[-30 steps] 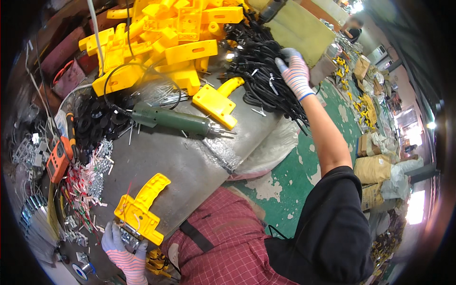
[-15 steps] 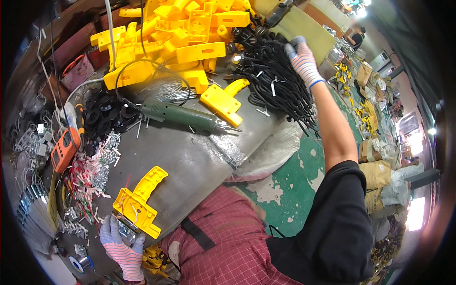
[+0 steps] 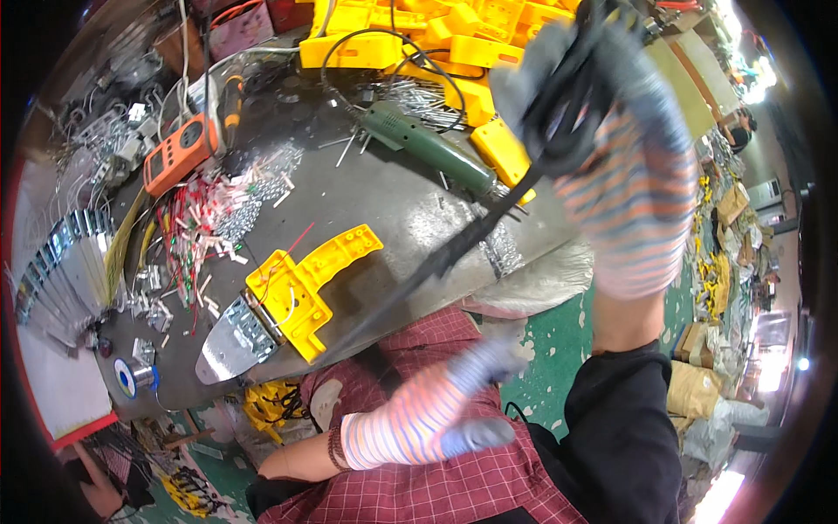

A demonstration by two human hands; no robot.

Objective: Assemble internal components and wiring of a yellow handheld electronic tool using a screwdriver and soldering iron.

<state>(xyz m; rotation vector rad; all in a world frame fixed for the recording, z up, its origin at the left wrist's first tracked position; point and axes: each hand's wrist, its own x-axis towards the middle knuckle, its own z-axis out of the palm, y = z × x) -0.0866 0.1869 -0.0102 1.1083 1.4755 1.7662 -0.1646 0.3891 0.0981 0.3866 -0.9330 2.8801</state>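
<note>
- Nearest to me, raised over the table's right side, is the person's right hand [image 3: 633, 166], its gloved fingers clamped on a looped black cord [image 3: 567, 153]; one length hangs slantwise toward the table's near edge.
- I'd say the grip should stay on the loops, so that they don't spring apart, with that loose length guided by the free hand rather than left to sweep the parts.
- Lower down, over the lap, the left hand [image 3: 428, 415] is empty, thumb and fingers apart and blurred; it looks well placed to catch the cord.
- On the near part of the table [image 3: 349, 192] lies the open yellow shell [image 3: 305, 306], hollow side up, a metal plate [image 3: 236, 345] right against its left side. A thin red wire [image 3: 286, 251] sticks up from it; best, to my mind, to bring the cord in without snagging that.
- Beyond, a green power screwdriver [image 3: 428, 148] lies with its tip near the cord, so a wide lift over it seems wise.
- Farther back sits a heap of yellow shells [image 3: 358, 51], and deep in the room another person [image 3: 740, 131].
</note>
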